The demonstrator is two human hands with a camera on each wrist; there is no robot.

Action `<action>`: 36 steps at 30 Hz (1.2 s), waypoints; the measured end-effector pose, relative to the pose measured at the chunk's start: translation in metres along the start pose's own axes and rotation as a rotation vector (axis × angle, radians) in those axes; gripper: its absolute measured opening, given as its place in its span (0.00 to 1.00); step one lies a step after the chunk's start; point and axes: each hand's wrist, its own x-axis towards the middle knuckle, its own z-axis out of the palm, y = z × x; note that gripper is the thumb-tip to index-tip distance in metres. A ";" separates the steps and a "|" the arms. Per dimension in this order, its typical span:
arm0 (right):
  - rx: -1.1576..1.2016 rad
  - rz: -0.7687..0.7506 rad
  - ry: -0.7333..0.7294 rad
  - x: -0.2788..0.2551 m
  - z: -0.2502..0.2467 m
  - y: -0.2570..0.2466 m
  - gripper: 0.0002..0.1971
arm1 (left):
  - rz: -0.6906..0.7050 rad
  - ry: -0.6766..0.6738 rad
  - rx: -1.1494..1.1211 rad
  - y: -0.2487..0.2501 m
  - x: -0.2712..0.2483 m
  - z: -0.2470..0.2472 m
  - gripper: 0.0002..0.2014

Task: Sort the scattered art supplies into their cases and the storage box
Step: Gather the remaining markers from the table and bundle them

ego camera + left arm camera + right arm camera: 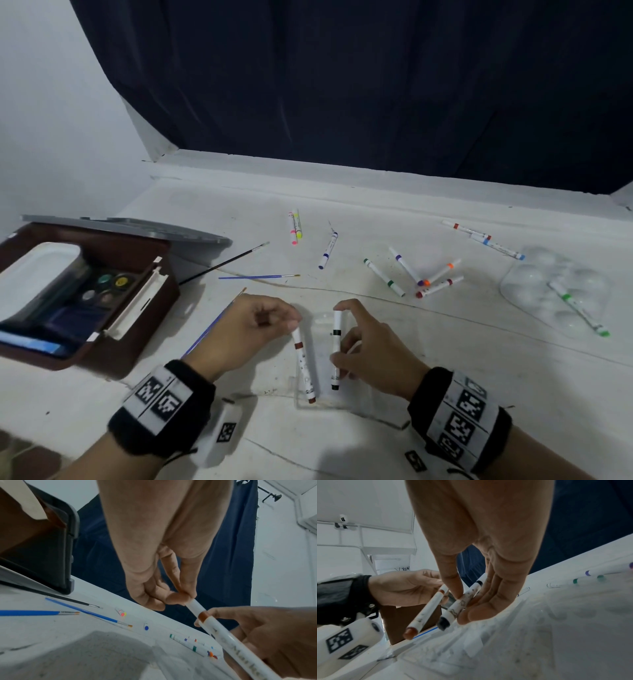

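My left hand pinches the top end of a brown-banded white marker, whose lower end reaches down to a clear plastic marker case lying flat on the table. My right hand holds a black-banded marker between thumb and fingers, upright over the same case. The brown storage box stands open at the left, with paint pots and a white palette inside.
Several markers lie scattered at the centre and back right; a green marker lies on a clear palette tray. Three brushes lie by the box. A dark curtain hangs behind the table's far edge.
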 end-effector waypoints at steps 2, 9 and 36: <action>-0.007 0.012 -0.026 0.002 0.004 -0.002 0.28 | 0.008 -0.062 0.086 -0.005 0.011 0.002 0.06; 0.010 0.075 -0.074 0.012 0.015 0.003 0.29 | 0.081 -0.210 0.437 -0.012 0.032 0.009 0.05; -0.613 -0.109 -0.124 0.007 0.021 -0.012 0.37 | 0.118 -0.325 0.902 -0.029 -0.009 0.014 0.42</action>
